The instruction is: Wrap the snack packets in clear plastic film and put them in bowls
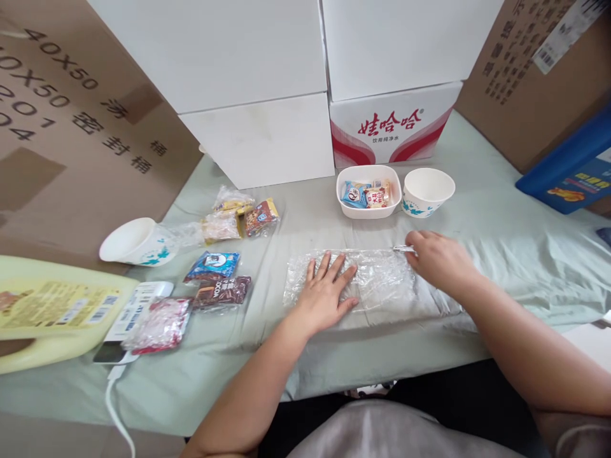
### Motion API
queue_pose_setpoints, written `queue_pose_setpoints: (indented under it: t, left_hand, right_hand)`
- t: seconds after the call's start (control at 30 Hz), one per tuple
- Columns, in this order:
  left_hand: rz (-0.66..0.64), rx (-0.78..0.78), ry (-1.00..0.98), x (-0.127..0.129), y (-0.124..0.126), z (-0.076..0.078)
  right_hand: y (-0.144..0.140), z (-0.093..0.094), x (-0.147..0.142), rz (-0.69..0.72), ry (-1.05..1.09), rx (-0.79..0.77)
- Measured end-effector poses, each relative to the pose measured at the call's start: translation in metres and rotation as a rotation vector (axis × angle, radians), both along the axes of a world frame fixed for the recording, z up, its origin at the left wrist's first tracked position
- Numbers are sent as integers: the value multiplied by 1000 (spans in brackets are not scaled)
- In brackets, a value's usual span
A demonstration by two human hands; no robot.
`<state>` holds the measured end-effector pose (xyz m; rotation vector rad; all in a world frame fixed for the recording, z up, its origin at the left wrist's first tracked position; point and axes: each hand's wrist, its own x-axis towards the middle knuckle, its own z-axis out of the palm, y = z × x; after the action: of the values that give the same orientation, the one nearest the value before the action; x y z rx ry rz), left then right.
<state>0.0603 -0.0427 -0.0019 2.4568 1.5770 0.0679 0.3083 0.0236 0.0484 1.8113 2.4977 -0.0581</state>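
A clear plastic bag (377, 280) lies flat on the pale green cloth (501, 235) in front of me. My left hand (327, 292) presses palm-down on its left part, fingers spread. My right hand (439, 259) rests at the bag's upper right corner, fingers curled on what looks like a thin metal tool (403, 249); what it is stays unclear. Behind the bag stand a white rectangular dish (368, 211) holding wrapped snacks and an empty white paper bowl (428, 191).
Several wrapped snacks (217, 267) lie to the left, with a tipped paper bowl (138, 242), a yellow jug (52, 312) and a white device with a cable (138, 305). White boxes (267, 137) and cardboard boxes (71, 127) line the back and sides.
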Motion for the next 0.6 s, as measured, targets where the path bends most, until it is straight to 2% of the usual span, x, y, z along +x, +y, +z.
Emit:
queue_pose_setpoints:
  t: [0.1, 0.17, 0.23, 0.3, 0.37, 0.43, 0.5, 0.6]
  left_hand:
    - [7, -12, 12, 3, 0, 4]
    - [32, -32, 25, -4, 3, 6]
    - [124, -55, 55, -23, 9, 9]
    - [311, -47, 102, -51, 16, 14]
    - [538, 44, 136, -77, 22, 19]
    - [607, 195, 84, -90, 24, 21]
    - [499, 307, -49, -87, 24, 21]
    - [221, 263, -216, -67, 21, 16]
  right_hand:
    - [-16, -19, -16, 424, 198, 82]
    - [-26, -39, -26, 594, 222, 36]
    - [-31, -56, -32, 625, 192, -14]
    - [-32, -66, -33, 612, 175, -35]
    - [-31, -69, -33, 611, 177, -41]
    - [-30, -68, -34, 610, 182, -50]
    - [-31, -65, -37, 606, 185, -67]
    - [-33, -60, -41, 598, 196, -98]
